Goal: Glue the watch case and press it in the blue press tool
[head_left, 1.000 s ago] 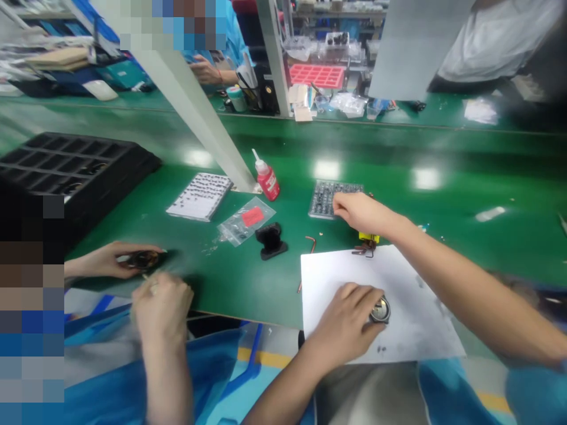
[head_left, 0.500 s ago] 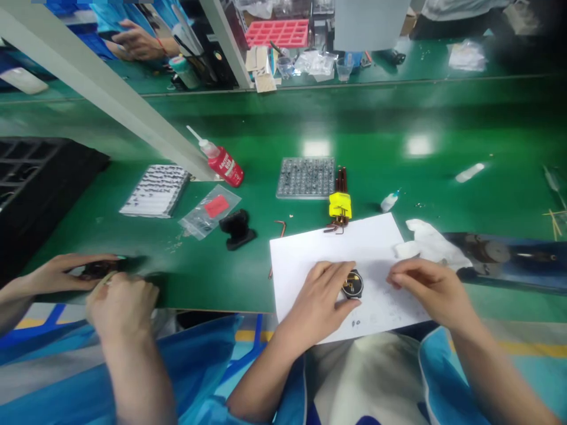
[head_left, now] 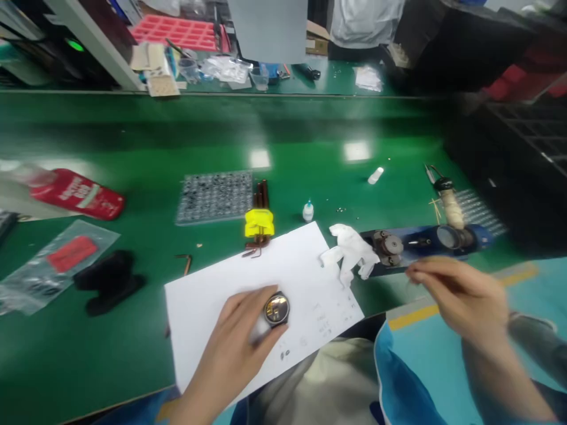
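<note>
A small round watch (head_left: 277,309) with a dark rim and a shiny, gold-tinted face lies on a white paper sheet (head_left: 248,268). My left hand (head_left: 241,330) is closed around its left side, with fingers and thumb at its edge. To the right, my right hand (head_left: 460,292) is raised near the bench's front edge, thumb and forefinger pinched. Anything between those fingertips is too small or blurred to name. Just beyond it lies a blue bench tool (head_left: 420,239) with a round metal fixture. A crumpled white cloth (head_left: 352,251) touches the paper's right side.
Hex keys in a yellow holder (head_left: 259,223) sit behind the paper, beside a clear compartment tray (head_left: 215,198). A small dropper bottle (head_left: 308,211) stands nearby. At left are a red bottle (head_left: 80,193), a plastic bag (head_left: 57,260) and a black stand (head_left: 108,280).
The view has swung right, and the co-worker's hands have left it. My right hand has moved right, away from the watch, toward the blue tool. My left hand stays on the watch.
</note>
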Demonstrator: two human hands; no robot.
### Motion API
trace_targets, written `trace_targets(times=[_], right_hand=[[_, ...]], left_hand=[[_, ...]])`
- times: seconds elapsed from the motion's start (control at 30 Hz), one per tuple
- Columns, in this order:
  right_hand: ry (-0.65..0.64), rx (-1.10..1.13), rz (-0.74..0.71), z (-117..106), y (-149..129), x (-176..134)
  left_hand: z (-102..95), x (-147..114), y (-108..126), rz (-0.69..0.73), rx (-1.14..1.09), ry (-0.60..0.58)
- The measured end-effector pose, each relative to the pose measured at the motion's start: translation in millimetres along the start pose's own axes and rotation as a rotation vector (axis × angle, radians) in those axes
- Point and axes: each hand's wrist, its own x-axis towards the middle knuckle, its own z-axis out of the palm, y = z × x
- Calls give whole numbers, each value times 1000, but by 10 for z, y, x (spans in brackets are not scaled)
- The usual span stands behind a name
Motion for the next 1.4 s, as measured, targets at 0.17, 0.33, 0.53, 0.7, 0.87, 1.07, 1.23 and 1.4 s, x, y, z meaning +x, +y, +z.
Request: trace_targets(times=[0.17,0.33,0.53,0.7,0.87,1.07,1.23,1.4], right_hand=[[-104,-524,-430,-263,128,397],[-262,-676,-502,-258,172,561],[-363,-734,-505,-296,166,608],[-406,-806,-505,-297,115,660],[-487,-831,-528,-316,49,756],[-500,-867,-534,-333,46,771],[-466,-824,-487,-368,120,704],[-438,-794,-490,-334,153,684]], left_hand=[[5,29,-23,28,40,30],[7,39,-22,39,70,44],[4,52,-16,61,89,41],[-6,59,-9,58,99,35],[-11,56,-4,61,103,36],[-6,47,-10,52,92,32],[-12,41,-4,37,69,46],[-5,40,-18,17,33,30]])
